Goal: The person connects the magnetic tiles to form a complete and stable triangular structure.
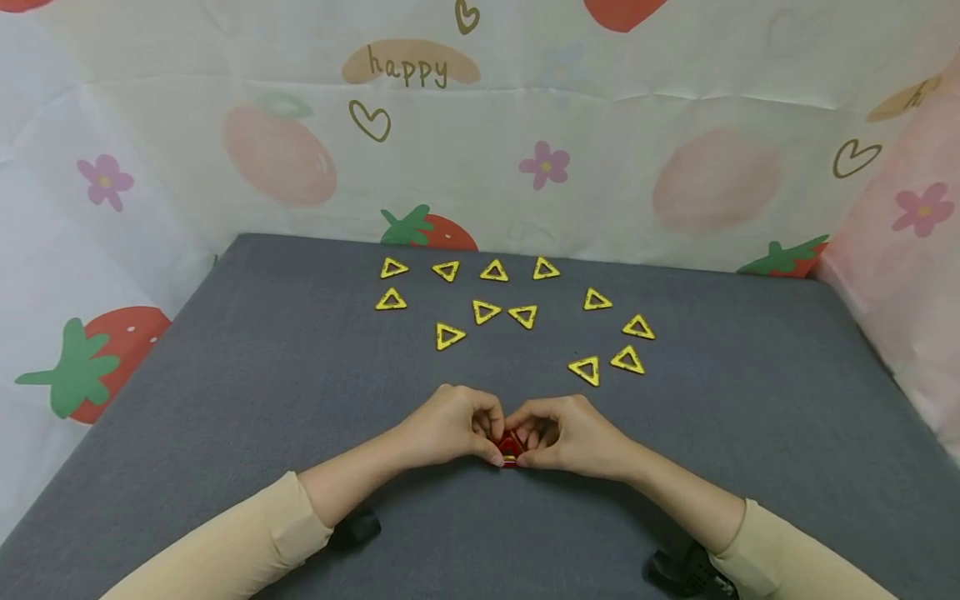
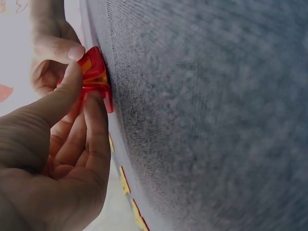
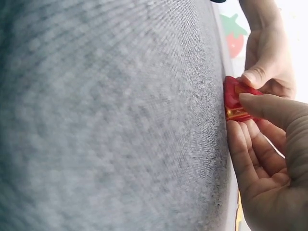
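Close in front of me, both hands meet over small red triangular pieces with yellow parts (image 1: 510, 447). My left hand (image 1: 453, 425) pinches their left side between thumb and fingers; the right hand (image 1: 573, 437) pinches the right side. In the left wrist view the red pieces (image 2: 95, 65) stand tilted at the cloth surface, leaning together, with yellow showing between them. The right wrist view shows a red face and a yellow strip (image 3: 238, 113) below the right thumb. Fingers cover much of the pieces, so how they join cannot be told.
Several flat yellow triangle frames (image 1: 483, 312) lie scattered beyond the hands on the grey cloth-covered table (image 1: 300, 358). A printed curtain (image 1: 465, 150) hangs behind the table. Dark devices (image 1: 356, 527) sit under both wrists.
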The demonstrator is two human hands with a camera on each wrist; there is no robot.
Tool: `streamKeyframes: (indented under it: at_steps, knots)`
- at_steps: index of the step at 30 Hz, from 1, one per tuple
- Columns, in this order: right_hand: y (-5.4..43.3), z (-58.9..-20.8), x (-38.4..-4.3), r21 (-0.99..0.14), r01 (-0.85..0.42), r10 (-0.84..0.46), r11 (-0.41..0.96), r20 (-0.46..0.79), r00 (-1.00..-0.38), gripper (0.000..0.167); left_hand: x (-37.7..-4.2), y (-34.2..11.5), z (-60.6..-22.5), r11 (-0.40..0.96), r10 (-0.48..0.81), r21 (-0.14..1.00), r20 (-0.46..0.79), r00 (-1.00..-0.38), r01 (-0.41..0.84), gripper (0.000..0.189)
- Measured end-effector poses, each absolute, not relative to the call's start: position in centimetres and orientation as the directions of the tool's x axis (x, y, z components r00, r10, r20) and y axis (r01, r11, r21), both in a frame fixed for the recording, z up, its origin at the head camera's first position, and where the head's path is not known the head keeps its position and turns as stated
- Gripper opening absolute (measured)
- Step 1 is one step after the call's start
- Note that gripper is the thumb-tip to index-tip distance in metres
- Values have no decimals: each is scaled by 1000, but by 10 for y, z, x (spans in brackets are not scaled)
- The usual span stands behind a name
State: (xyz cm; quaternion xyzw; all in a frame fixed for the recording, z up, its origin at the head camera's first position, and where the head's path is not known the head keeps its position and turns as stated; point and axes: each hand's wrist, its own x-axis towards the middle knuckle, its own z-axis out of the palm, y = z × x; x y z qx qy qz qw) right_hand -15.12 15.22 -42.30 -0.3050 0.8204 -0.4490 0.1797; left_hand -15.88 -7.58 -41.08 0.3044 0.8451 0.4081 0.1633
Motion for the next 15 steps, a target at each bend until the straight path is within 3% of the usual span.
streamKeyframes:
  at_steps: [15]
  knots:
    - [150, -422, -151, -857, -325, -648, 400, -13, -762, 21, -161, -78, -410, 506, 616, 805, -85, -783, 311, 22]
